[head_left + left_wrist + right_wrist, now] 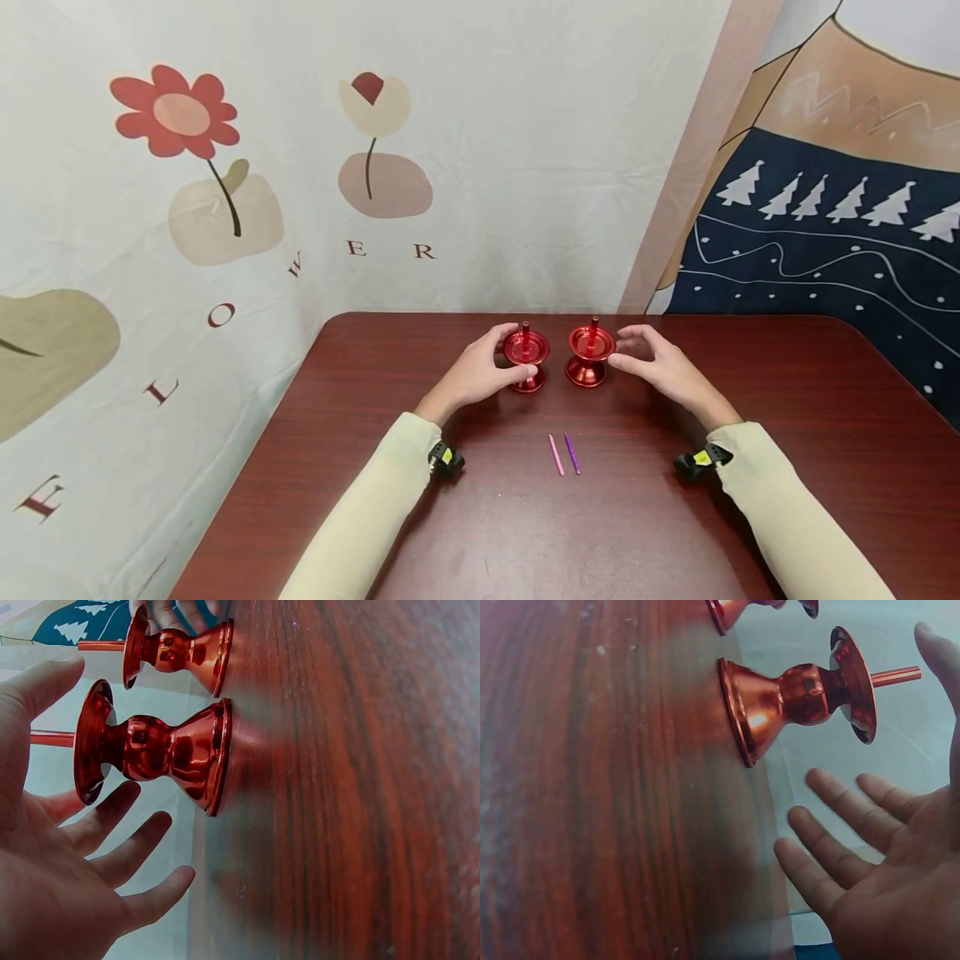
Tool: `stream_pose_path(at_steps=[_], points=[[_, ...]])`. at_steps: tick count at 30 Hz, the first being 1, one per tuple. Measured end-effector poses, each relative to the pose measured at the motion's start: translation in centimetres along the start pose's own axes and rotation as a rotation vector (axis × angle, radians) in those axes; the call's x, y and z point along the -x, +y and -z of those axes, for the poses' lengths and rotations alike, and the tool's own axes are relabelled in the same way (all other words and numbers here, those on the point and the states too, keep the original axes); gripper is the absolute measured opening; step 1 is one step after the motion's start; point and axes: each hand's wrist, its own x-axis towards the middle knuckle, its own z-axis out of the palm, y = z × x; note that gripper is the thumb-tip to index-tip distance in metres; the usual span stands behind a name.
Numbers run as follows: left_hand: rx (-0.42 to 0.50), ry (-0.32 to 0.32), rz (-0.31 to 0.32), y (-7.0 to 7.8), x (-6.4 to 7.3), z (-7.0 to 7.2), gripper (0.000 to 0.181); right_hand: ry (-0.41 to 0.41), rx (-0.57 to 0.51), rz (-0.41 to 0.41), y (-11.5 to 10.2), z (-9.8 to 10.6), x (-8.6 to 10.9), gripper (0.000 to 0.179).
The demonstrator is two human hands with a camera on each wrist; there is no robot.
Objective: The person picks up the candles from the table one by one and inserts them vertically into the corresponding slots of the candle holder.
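Two shiny red metal candle holders, each with a dish, a thin upright stem and a flared base, stand side by side near the table's back edge. My left hand (pixel 482 367) reaches around the left candle holder (pixel 527 347), thumb in front and fingers behind. In the left wrist view its fingers (pixel 142 847) are spread beside the holder. To the right of the right candle holder (pixel 587 372) is my right hand (pixel 660 363). Its fingers (pixel 832 855) are spread apart from the holder in the right wrist view. Neither hand grips anything.
A pink stick (pixel 556 455) and a purple stick (pixel 572 453), both like slim candles, lie on the dark red wooden table (pixel 570 533) between the forearms. Behind the table hangs a pale cloth (pixel 510 167) with flower prints. A dark blue tree-patterned cloth (pixel 825 258) hangs at the right.
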Motion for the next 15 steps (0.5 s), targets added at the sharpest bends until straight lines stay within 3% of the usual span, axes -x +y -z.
stream_pose_path(at_steps=[7,15], points=[[-0.011,0.0,0.015,0.1,0.0,-0.1,0.076,-0.031,0.071,-0.03,0.1,-0.4,0.3,0.06],[-0.023,0.006,0.011,0.1,0.0,-0.2,0.069,-0.091,0.108,0.054,-0.2,-0.9,1.1,0.044]])
